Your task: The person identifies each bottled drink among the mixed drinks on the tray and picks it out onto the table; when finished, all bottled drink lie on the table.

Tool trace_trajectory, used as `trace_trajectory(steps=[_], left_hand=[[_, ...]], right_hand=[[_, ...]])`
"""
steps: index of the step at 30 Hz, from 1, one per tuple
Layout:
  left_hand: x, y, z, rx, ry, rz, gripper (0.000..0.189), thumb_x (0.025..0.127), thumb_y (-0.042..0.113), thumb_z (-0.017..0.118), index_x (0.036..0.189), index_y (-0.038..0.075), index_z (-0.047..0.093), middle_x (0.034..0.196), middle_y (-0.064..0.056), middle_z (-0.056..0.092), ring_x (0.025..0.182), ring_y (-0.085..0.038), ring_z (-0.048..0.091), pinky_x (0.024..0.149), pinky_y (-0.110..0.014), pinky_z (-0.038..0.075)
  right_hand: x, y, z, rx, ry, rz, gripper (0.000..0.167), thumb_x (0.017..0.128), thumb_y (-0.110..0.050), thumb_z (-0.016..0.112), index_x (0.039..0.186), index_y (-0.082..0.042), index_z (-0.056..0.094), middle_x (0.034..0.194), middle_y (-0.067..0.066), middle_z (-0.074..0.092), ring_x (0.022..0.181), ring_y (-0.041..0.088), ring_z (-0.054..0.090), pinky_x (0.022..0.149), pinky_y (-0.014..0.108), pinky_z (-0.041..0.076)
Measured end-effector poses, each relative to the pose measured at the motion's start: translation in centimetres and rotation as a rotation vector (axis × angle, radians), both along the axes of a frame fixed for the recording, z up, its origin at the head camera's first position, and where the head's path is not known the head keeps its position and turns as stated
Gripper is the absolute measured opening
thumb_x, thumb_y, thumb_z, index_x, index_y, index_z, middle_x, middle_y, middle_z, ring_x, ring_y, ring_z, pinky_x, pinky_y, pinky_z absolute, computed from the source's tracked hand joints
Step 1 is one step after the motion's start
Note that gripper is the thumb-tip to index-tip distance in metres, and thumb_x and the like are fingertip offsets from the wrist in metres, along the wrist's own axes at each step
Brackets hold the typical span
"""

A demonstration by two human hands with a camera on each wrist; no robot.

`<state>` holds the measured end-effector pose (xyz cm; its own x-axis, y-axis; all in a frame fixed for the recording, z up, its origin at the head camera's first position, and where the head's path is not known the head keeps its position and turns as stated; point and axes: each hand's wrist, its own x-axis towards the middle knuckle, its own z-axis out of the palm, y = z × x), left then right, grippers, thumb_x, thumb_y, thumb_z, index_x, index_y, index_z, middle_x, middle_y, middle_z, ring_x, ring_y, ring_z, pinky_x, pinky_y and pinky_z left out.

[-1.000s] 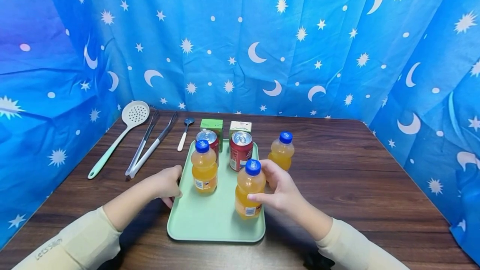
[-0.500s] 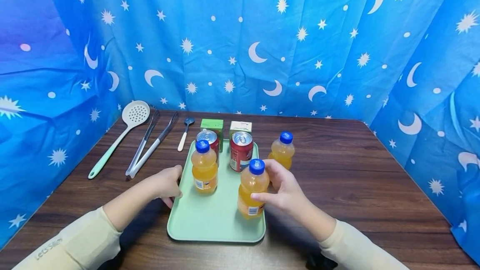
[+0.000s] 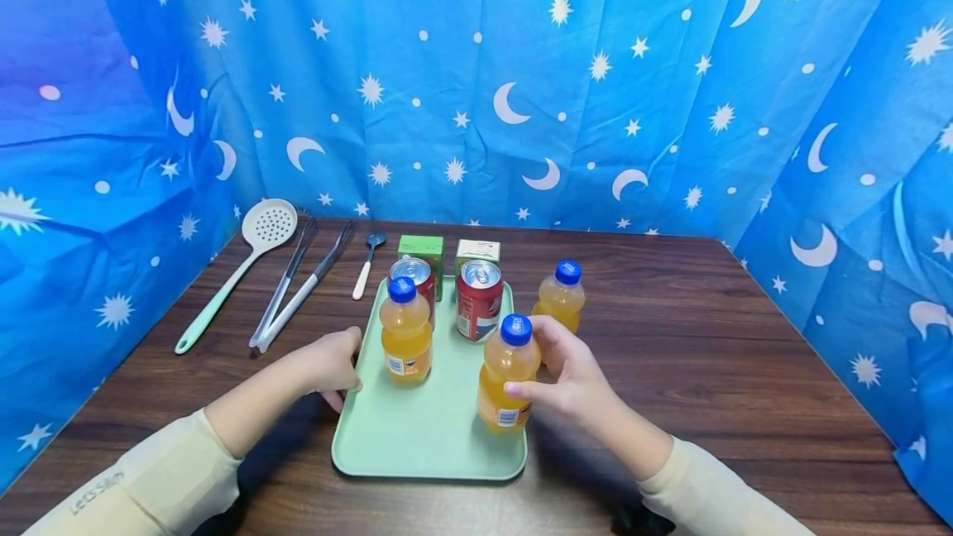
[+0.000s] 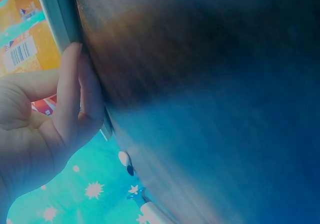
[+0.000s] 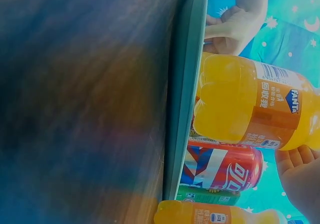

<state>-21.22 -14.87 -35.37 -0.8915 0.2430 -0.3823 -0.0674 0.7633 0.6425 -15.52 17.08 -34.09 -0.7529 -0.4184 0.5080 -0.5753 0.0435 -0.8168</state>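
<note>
The tray (image 3: 417, 445) is light green with a raised rim. At its left edge my left hand (image 3: 332, 366) grips the rim; the left wrist view shows its fingers (image 4: 70, 92) along the outer side. My right hand (image 3: 577, 379) holds an orange soda bottle (image 3: 510, 383) with a blue cap, upright by the tray's front right rim. In the right wrist view its Fanta label faces the camera and its base overlaps the rim. A second orange soda bottle (image 3: 405, 346) stands on the tray's left half. Behind it are two red soda cans (image 3: 479, 304), one partly hidden.
Two small green boxes (image 3: 422, 245) stand at the tray's back end. A third orange soda bottle (image 3: 560, 300) is on the dark wooden table right of the tray. On the left lie a slotted skimmer (image 3: 268, 226), tongs (image 3: 305, 288) and a spoon (image 3: 365, 271). A blue curtain surrounds the table.
My right hand has shifted the held bottle slightly to the right, toward the tray's right rim. The left hand and the other things have stayed in place.
</note>
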Motion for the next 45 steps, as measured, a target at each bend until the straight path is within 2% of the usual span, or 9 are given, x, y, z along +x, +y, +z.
trace_trajectory(steps=[14,45], left_hand=[[0.1,0.0,-0.2,0.006,0.008,-0.002,0.037,0.074,-0.015,0.065,0.1,-0.003,0.042,0.085,-0.016,0.05,0.058,-0.025,0.062,0.046,-0.034,0.058],[-0.1,0.0,-0.1,-0.005,-0.004,0.007,0.038,0.075,-0.014,0.066,0.102,-0.003,0.042,0.087,-0.016,0.051,0.06,-0.024,0.062,0.047,-0.034,0.058]], right_hand=[[0.2,0.4,0.0,0.02,-0.024,-0.026,0.052,0.076,0.005,0.073,0.121,-0.002,0.049,0.115,0.01,0.058,0.104,0.026,0.059,0.09,0.035,0.052],[0.4,1.8,0.0,0.028,-0.002,-0.074,0.055,0.075,0.008,0.073,0.122,0.0,0.048,0.116,0.01,0.058,0.106,0.019,0.059,0.093,0.029,0.05]])
